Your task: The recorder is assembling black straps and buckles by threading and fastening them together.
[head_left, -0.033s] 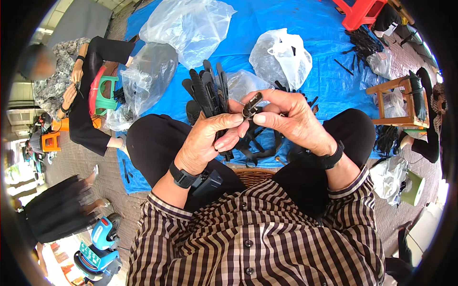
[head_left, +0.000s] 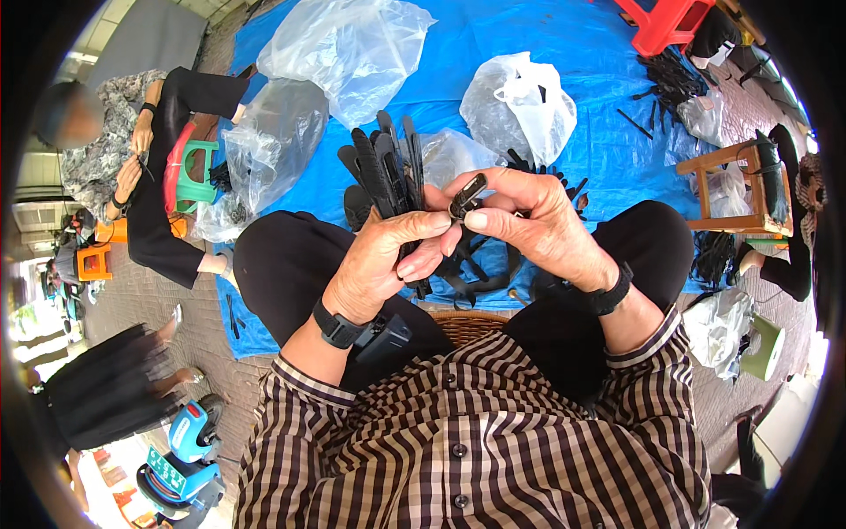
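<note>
Mid-assembly, by the look: left hand (head_left: 381,264) clenched around a bundle of black plastic strips (head_left: 385,172), right hand (head_left: 538,225) pinching a small black clip (head_left: 467,196) above the lap, over the blue tarp's (head_left: 546,35) near edge. Likely next: careful alignment of clip to strip.

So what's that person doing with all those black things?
A seated person holds a bundle of black strips upright in the left hand. The right hand pinches a small black clip against the left thumb. More black strips and plastic bags lie on a blue tarp. Another person sits to the left, also busy with their hands.
</note>
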`<control>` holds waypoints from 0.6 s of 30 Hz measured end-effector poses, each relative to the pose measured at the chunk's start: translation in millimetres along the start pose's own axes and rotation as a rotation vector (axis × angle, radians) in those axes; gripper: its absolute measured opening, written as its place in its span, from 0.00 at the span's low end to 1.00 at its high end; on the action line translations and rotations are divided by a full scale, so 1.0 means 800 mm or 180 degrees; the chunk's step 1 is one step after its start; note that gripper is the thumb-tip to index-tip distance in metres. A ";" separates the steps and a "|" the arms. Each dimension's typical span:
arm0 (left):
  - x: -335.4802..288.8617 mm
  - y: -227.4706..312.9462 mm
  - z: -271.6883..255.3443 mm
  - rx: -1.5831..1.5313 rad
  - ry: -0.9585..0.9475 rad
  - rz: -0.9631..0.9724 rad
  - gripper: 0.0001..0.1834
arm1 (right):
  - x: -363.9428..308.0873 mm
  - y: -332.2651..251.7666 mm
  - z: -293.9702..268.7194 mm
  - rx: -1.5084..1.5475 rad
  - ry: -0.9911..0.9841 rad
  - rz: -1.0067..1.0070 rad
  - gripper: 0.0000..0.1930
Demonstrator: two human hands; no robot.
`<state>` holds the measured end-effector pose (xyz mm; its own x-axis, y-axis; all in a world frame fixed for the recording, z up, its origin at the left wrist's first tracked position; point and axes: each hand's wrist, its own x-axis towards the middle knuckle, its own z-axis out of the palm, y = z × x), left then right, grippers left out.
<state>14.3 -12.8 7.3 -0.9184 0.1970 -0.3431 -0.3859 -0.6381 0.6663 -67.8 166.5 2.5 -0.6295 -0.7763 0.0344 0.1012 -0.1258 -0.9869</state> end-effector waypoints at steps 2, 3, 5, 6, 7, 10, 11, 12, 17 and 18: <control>0.002 0.000 0.001 0.0018 -0.0036 0.0006 0.09 | -0.001 0.007 0.004 0.0155 0.0079 -0.0179 0.13; 0.002 0.000 0.001 0.0041 -0.0054 0.0023 0.08 | -0.001 0.008 0.003 0.0018 0.0072 -0.0195 0.13; 0.003 -0.003 0.001 0.0016 -0.0003 0.0126 0.08 | -0.004 0.006 0.001 -0.0117 0.0060 -0.0204 0.13; 0.004 -0.004 0.002 -0.0002 0.0038 0.0234 0.07 | -0.005 -0.001 0.000 -0.0624 0.0154 -0.0229 0.13; 0.004 -0.004 0.003 -0.0006 0.0045 0.0239 0.07 | -0.007 -0.006 0.000 -0.1133 0.0250 -0.0255 0.13; 0.003 -0.004 0.015 0.0769 0.0625 0.0816 0.07 | -0.006 -0.006 0.010 -0.0338 0.0823 -0.0276 0.12; 0.004 -0.009 0.017 0.0773 0.0635 0.0822 0.07 | -0.004 -0.002 0.008 -0.0332 0.0813 -0.0280 0.12; 0.005 -0.014 0.017 0.1314 0.0913 0.1215 0.08 | -0.002 0.001 0.006 -0.0213 0.0825 -0.0162 0.11; 0.007 -0.036 0.011 0.4070 0.1413 0.2929 0.05 | -0.003 0.017 0.022 -0.0055 0.0639 -0.0115 0.09; 0.009 -0.040 0.008 0.3233 0.1274 0.2722 0.05 | -0.004 0.012 0.028 -0.0284 0.0719 -0.0073 0.09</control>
<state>19.2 13.8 -12.4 -0.8786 -0.3112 0.3623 0.2255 0.3985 0.8890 -47.4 154.0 -3.6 -0.7882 -0.6147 0.0305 0.0228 -0.0788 -0.9966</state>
